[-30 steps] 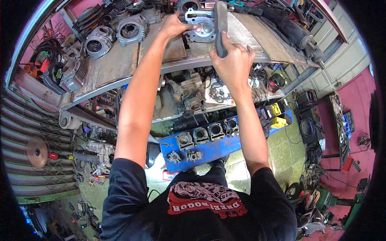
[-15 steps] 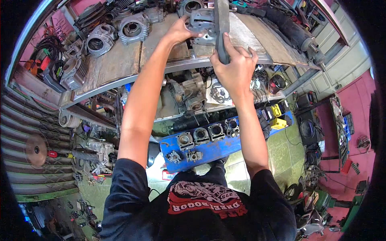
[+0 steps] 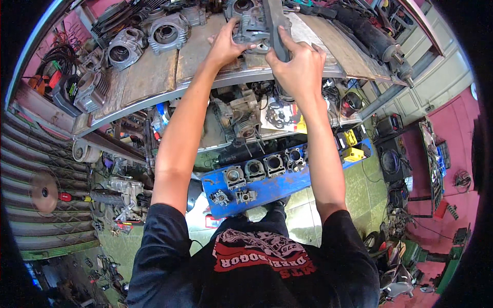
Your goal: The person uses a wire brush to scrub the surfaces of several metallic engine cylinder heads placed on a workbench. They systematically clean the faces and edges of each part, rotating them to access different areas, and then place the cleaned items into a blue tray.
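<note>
Cylinder head (image 3: 251, 24): far up my view, over the wooden table (image 3: 151, 69); the grey bar hides its right part, and I cannot tell whether it rests on the planks.
Left hand (image 3: 226, 47): pinching the cylinder head's left side, thumb along the near rim, the other fingers partly hidden.
Right hand (image 3: 300, 59): wrapped round the near end of the grey bar, just right of the cylinder head.
Grey bar (image 3: 275, 25): slants across the cylinder head; its far end is cut off, and I cannot make out whether they touch.
Front metal edge (image 3: 233, 78): just on my side of the cylinder head.
Room to move: plank shows left of the cylinder head, beyond my left hand, and right of it, past the bar.
In the way: a round-bored casting (image 3: 242, 6) crowds the cylinder head's far side, cropped above; two ringed housings (image 3: 168, 33) stand to its left; a dark muffler (image 3: 362, 28) lies well to its right.
Below: nearer me than the cylinder head, a cluttered shelf (image 3: 211, 134) partly covered by my forearms, then a low blue table (image 3: 277, 191) bearing cylinder blocks (image 3: 254, 172).
</note>
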Available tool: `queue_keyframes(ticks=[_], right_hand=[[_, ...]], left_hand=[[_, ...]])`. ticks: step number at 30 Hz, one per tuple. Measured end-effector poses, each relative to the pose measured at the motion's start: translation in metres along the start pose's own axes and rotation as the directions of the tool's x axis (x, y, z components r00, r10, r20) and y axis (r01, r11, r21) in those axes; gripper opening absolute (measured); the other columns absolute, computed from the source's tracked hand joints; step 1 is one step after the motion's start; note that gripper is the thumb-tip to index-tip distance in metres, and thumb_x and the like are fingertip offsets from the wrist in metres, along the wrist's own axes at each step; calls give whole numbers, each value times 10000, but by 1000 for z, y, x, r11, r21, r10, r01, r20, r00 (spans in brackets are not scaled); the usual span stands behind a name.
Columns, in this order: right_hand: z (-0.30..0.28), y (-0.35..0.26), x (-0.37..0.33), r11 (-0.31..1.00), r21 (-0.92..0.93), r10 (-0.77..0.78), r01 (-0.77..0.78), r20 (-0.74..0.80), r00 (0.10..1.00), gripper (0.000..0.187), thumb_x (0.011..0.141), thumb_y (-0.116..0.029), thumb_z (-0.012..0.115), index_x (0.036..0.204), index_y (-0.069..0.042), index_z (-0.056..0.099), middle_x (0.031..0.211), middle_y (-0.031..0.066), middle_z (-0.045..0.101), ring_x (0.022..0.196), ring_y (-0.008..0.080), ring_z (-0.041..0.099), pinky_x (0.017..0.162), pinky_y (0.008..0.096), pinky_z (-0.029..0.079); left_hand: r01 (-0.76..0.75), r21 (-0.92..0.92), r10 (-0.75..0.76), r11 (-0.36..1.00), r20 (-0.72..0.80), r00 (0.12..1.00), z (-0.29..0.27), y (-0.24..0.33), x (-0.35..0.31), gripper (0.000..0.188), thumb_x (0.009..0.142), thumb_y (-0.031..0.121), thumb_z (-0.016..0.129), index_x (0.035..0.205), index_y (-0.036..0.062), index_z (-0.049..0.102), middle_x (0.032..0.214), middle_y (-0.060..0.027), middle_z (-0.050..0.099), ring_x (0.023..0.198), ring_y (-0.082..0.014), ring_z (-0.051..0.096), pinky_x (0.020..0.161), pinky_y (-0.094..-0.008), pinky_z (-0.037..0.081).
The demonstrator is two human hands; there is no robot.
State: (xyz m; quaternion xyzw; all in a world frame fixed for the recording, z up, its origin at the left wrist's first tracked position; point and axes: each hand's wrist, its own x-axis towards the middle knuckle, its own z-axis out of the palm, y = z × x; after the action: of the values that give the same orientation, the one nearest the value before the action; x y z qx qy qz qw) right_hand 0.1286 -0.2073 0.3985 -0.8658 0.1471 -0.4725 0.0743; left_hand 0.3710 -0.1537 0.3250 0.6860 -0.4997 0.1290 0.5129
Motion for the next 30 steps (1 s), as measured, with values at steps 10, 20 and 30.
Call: queue_keyframes(ticks=[10, 20, 30], right_hand=[[-14, -26, -40, 999, -6, -35, 36, 56, 998, 562, 758, -327, 754, 1247, -55, 707, 714, 172, 689, 790, 304, 682, 967, 509, 384], [-16, -38, -37, 990, -132, -50, 45, -30, 998, 497, 790, -285, 749, 1245, -88, 723, 826, 131, 734, 859, 281, 692, 1094, 530, 342], [-27, -59, -42, 992, -121, -47, 46, -6, 999, 506, 771, -295, 755, 1237, -100, 727, 781, 131, 717, 831, 274, 696, 1080, 549, 334]], left_hand=[[155, 282, -165, 947, 11, 986, -13, 51, -29, 933, 649, 393, 935, 1450, 120, 542, 1341, -159, 655, 1216, -274, 639, 1133, -626, 220], [76, 436, -47, 897, -76, 996, -9, 41, -35, 785, 613, 522, 892, 1311, 220, 698, 1370, -330, 563, 1218, -304, 641, 1084, -575, 233], [5, 451, 34, 893, -78, 996, -16, 40, -39, 695, 641, 415, 840, 1309, 286, 697, 1105, -304, 703, 1287, -304, 594, 1080, -603, 197]])
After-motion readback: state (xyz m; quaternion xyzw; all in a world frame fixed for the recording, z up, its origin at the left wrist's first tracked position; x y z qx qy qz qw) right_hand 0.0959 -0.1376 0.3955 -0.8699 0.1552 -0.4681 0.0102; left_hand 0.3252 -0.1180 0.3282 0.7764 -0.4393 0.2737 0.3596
